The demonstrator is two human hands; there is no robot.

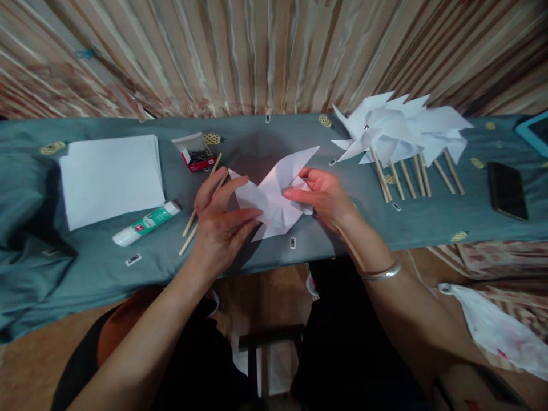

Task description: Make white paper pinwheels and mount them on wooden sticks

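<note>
The white paper pinwheel [274, 197] is held just above the near edge of the cloth-covered counter [257, 134]. Its left side is clamped between fingers of the left hand [218, 222], and its right side is pinched by the thumb and fingers of the right hand [327, 197]. Beside the left hand, 2 wooden sticks [189, 240], 1 open red box [200, 165], 1 glue stick [148, 225] and stacked white sheets [113, 182] are seen. On the right, pinwheels on sticks [398, 128] are grouped near 1 dark phone [507, 190].

Sheets [113, 180] left of held pinwheel [272, 200]
</note>
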